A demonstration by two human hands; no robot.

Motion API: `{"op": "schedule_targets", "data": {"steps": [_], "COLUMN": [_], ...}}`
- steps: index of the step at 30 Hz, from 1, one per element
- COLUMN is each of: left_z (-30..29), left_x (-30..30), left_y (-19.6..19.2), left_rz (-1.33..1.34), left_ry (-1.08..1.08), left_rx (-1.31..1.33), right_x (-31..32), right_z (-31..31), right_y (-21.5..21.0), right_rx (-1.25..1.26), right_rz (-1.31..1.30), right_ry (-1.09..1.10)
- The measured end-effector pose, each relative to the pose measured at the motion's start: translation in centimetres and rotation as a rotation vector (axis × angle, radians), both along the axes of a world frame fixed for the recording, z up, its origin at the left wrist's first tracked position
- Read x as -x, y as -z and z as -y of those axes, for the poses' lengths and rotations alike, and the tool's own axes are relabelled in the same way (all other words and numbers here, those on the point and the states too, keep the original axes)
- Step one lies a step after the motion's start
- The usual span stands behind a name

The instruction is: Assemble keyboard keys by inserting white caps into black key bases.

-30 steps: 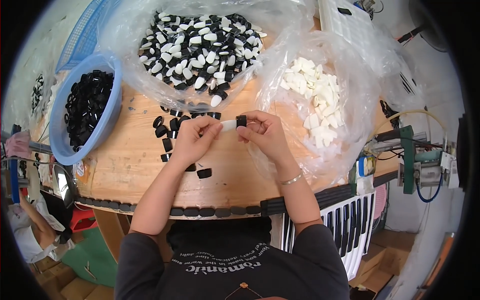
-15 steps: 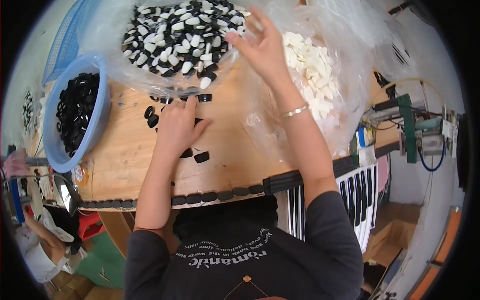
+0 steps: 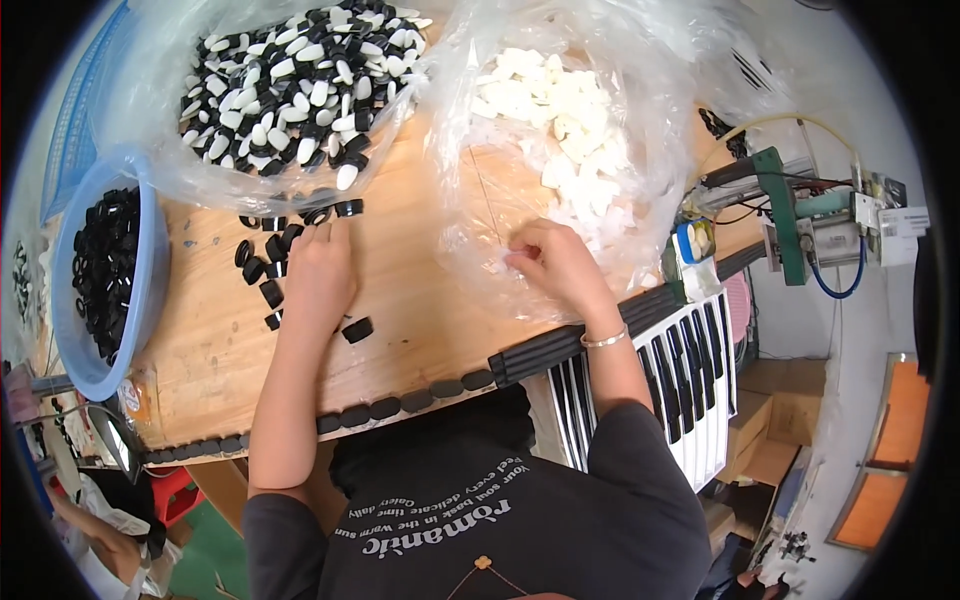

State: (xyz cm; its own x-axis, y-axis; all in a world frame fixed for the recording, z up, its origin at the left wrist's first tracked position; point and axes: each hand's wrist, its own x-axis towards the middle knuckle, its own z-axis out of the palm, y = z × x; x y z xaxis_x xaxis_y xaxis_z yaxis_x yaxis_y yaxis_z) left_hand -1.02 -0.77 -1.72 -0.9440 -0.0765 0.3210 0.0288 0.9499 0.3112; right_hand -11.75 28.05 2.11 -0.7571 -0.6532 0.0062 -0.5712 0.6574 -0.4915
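Observation:
My left hand (image 3: pixel 322 272) rests on the wooden table with its fingers curled down among loose black ring-like pieces (image 3: pixel 254 269). What lies under the fingertips is hidden. One black piece (image 3: pixel 357 329) sits apart, near that wrist. My right hand (image 3: pixel 562 262) is over the near part of a clear plastic bag (image 3: pixel 470 250), thumb and fingers pinched together. Anything held in the pinch is too small to make out. Flat cream-white oval pieces (image 3: pixel 580 120) are heaped in this bag, beyond the right hand.
Another clear bag at the far left holds a heap of black pieces with white ovals (image 3: pixel 290 90). A blue basin (image 3: pixel 155 290) of black pieces stands left. Black padding (image 3: pixel 415 401) lines the table's front edge. A green-framed device (image 3: pixel 785 215) is at right; a person's arm (image 3: pixel 105 535) shows lower left.
My right hand has come back from the mixed heap to the near side of the bag of white pieces, its fingers closing into a pinch. The whole view has shifted.

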Motion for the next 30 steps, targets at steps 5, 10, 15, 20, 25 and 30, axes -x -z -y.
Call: {"op": "schedule_targets", "data": {"steps": [5, 10, 15, 20, 25, 30], "left_z": [-0.4, 0.0, 0.8, 0.4, -0.9, -1.3], "left_x": [-0.2, 0.0, 0.2, 0.2, 0.0, 0.0], "left_y": [-1.3, -2.0, -2.2, -2.4, -2.4, -3.0], "left_rz": [0.053, -0.155, 0.050, -0.012, -0.235, -0.261], "left_ry": [0.004, 0.029, -0.031, -0.003, 0.065, 0.115], "left_rx": [-0.307, -0.401, -0.841, -1.464, -0.840, -0.807], "right_x": [3.2, 6.4, 5.6, 4.5, 0.3, -1.9], "right_z": [-1.4, -3.3, -2.0, 3.3, 11.5, 12.7], "right_y": [-0.2, 1.0, -0.9, -4.2, -2.1, -0.3], "right_rx": [0.269, -0.030, -0.189, 0.424, 1.036, 1.051], "right_rz": [-0.265, -0.395, -0.507, -0.085, 0.602, 0.632], "right_ry": [0.428, 0.254, 0.425, 0.382, -0.071, -0.118]}}
